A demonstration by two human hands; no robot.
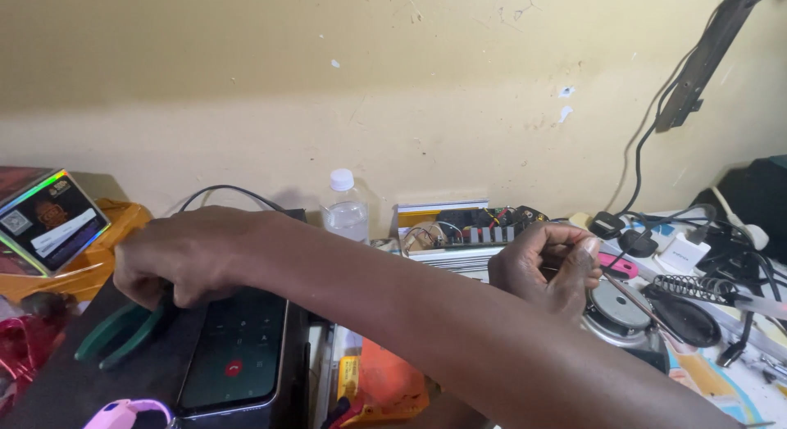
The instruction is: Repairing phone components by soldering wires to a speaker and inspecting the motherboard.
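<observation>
My right arm reaches across the view to the left, over my left wrist. My right hand (184, 253) is curled around the top of green-handled pliers (119, 331), which lie on a black box (74, 380). Next to them on the same box lies a phone (234, 355) with a dark screen and a red button. My left hand (549, 269) is at the right, fingers pinched on a thin wire (635, 302) that runs down to the right over a round metal disc (619, 310).
A clear water bottle (344, 208) and an open circuit board unit (467, 232) stand against the yellow wall. Right: a power strip with plugs (656, 240), a coiled soldering stand (697, 288), cables. Left: a shiny card box (49, 220). An orange device (389, 380) lies below my arm.
</observation>
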